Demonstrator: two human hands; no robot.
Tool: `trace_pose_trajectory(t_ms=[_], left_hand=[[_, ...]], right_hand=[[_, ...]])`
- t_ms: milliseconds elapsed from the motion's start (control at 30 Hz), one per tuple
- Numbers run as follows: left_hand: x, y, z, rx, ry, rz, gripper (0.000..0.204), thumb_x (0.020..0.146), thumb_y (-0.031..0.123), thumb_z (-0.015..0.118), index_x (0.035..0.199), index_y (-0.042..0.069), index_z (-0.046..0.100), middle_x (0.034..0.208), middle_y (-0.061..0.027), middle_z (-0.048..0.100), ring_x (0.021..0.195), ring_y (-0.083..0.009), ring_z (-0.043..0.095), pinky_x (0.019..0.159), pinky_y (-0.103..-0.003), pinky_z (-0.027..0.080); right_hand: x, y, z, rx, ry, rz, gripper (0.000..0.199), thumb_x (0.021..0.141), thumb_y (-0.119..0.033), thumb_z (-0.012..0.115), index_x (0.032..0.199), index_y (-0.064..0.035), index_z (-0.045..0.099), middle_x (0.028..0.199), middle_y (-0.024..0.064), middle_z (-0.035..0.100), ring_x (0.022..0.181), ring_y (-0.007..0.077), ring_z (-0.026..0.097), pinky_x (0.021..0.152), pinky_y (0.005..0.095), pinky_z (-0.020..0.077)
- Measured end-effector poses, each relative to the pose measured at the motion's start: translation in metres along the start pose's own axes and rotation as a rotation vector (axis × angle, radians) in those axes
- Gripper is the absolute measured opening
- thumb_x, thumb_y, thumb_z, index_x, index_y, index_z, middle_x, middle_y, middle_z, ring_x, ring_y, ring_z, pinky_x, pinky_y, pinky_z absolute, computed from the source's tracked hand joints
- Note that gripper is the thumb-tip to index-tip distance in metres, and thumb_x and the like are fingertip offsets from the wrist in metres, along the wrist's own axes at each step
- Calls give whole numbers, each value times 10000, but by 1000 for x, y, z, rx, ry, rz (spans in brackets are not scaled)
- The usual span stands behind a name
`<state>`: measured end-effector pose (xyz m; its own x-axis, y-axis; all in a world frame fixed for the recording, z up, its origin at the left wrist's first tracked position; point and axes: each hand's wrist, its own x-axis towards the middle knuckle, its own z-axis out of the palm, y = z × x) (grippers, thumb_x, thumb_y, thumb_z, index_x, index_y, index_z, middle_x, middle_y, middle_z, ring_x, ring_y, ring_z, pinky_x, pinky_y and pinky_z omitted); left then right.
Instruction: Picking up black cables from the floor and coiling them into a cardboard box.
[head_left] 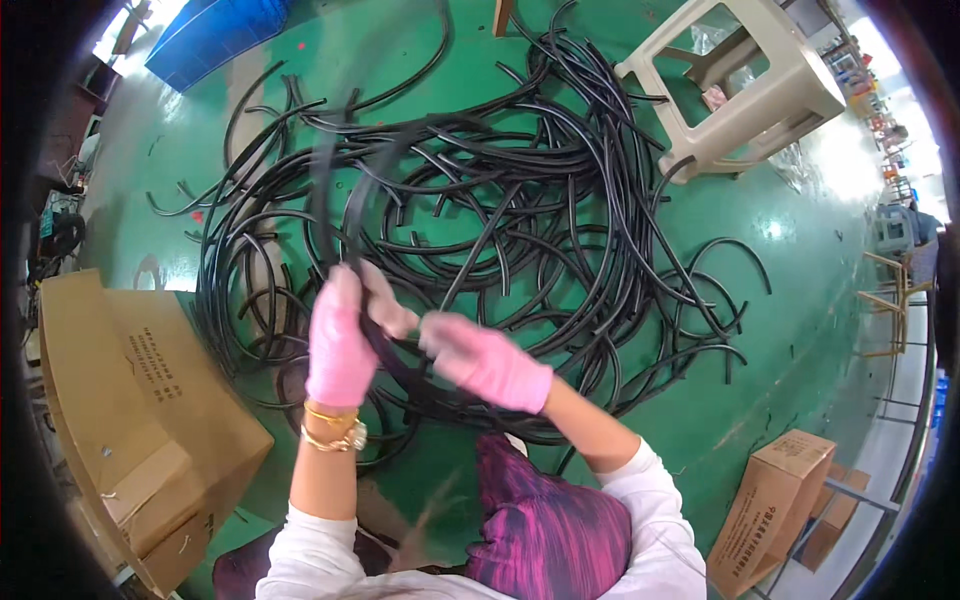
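A large tangle of black rubber hoses (618, 205) lies in loose coils on the green floor ahead of me. My left hand (340, 340), in a pink glove with pale fingertips, is closed around a few black hoses (326, 200) that rise blurred beyond it. Their lower part passes between my hands, over the near side of the pile. Just to the right, my right hand (485, 362), gloved the same way, points its fingers toward the left one. Motion smears those fingertips, so their grip is unclear.
An open cardboard box (150, 400) stands at the left. A beige plastic stool (690, 140) is at the far right of the pile, and a blue crate (215, 40) at the far left. Another cardboard box (770, 510) sits near right beside a metal frame (865, 492).
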<state>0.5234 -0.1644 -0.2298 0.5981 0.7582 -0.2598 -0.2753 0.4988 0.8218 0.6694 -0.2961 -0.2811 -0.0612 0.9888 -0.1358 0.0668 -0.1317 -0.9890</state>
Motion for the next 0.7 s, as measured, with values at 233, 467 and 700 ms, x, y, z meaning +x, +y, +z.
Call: trace_pose_trajectory(t_ms=[233,467,700], left_hand=[[-16,47,-27,-634,-338,-184,379,1036,444,416,1350,243,481,707,76,317,477,-26,297,485,-223,278],[-31,68,-15,-696,230,-98,368,1034,351,478,1307,107,506,785,51,348,640,-39,360,571,-214,345],[-29,62,-44,-645,-92,-66,289,1074,345,354,1002,93,476,696,51,312,521,-36,307,508,-228,271]], right_hand=[[-11,9,-57,-333,-64,-89,300,903,-311,617,1070,-69,671,1093,113,669,1086,303,615,961,369,488],[-27,124,-223,-1243,799,780,380,838,-332,679,1044,-19,614,1093,187,620,998,358,615,878,423,502],[-72,4,-216,-942,1394,115,203,981,-244,547,1027,-52,596,871,159,658,789,339,648,705,425,512]])
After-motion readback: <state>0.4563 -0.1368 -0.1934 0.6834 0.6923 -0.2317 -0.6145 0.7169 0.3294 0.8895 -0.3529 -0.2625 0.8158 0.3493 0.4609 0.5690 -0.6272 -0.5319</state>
